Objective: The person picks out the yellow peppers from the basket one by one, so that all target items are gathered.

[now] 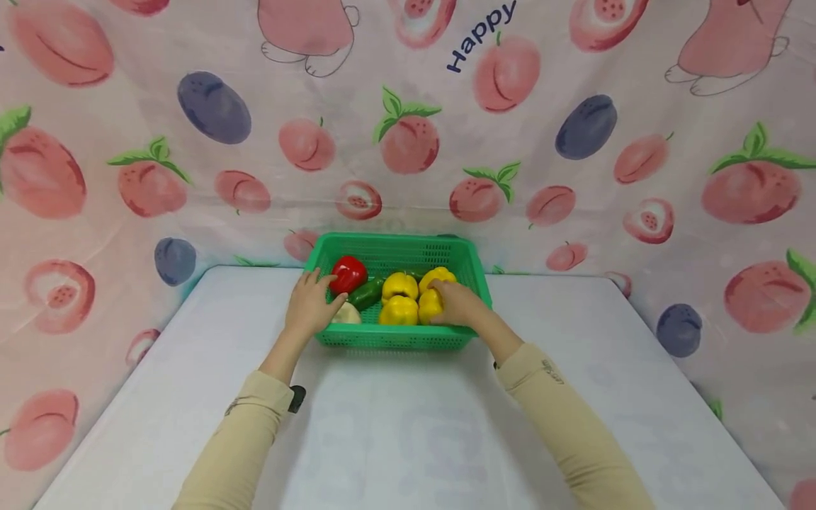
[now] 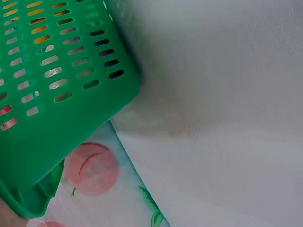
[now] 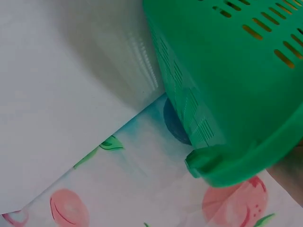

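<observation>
A green perforated plastic basket point(image 1: 395, 337) sits at the far side of the table with vegetables inside. My left hand point(image 1: 309, 301) reaches over its left end, fingers spread, fingertips by a red bell pepper point(image 1: 348, 275) and thumb above a pale round vegetable point(image 1: 346, 314). On the right, my right hand point(image 1: 460, 304) grips a yellow bell pepper point(image 1: 430, 307) between thumb and fingers. Another yellow pepper point(image 1: 437, 276) lies just behind it. Both wrist views show mainly the basket's outer walls, with only a sliver of each hand at the edge.
Two more yellow peppers point(image 1: 399, 310) are stacked mid-basket, beside a dark green cucumber-like vegetable point(image 1: 366, 294). A white table point(image 1: 395, 425) stretches in front of the basket. Behind it hangs a pink fruit-print cloth point(image 1: 440, 191), close to the basket's back rim.
</observation>
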The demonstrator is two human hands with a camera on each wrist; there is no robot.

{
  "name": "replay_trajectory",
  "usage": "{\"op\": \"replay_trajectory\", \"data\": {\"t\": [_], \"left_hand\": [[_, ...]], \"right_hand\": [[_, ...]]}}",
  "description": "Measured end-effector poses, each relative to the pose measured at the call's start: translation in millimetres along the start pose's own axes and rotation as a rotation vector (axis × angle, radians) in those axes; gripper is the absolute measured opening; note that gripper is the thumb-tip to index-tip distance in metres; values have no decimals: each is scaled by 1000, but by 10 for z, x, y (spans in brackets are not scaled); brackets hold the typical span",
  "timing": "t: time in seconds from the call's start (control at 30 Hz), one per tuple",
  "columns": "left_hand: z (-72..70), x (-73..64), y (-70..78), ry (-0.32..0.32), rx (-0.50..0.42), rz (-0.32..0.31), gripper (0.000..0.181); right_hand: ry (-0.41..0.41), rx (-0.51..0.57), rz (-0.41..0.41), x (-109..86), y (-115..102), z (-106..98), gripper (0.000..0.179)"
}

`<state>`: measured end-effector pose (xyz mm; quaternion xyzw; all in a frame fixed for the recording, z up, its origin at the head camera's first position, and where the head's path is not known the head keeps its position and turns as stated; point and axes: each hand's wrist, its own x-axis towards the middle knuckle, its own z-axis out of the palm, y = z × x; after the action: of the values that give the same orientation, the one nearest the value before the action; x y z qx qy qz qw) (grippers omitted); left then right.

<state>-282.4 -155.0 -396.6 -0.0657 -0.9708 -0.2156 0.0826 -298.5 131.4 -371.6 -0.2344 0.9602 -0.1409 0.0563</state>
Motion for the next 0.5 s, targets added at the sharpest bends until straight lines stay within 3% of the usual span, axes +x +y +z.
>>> {"op": "replay_trajectory", "data": {"t": [0.13, 0.3, 0.5], "left_hand": [[-11, 8, 6, 14, -7, 4, 54], [11, -27, -19, -7, -8, -8, 55], [52, 2, 14, 13, -9, 15, 55]], "right_hand": [[79, 55, -14, -83, 0, -44, 62], [138, 156, 19, -189, -4, -39, 67], [272, 283, 50, -292, 12, -59, 68]]}}
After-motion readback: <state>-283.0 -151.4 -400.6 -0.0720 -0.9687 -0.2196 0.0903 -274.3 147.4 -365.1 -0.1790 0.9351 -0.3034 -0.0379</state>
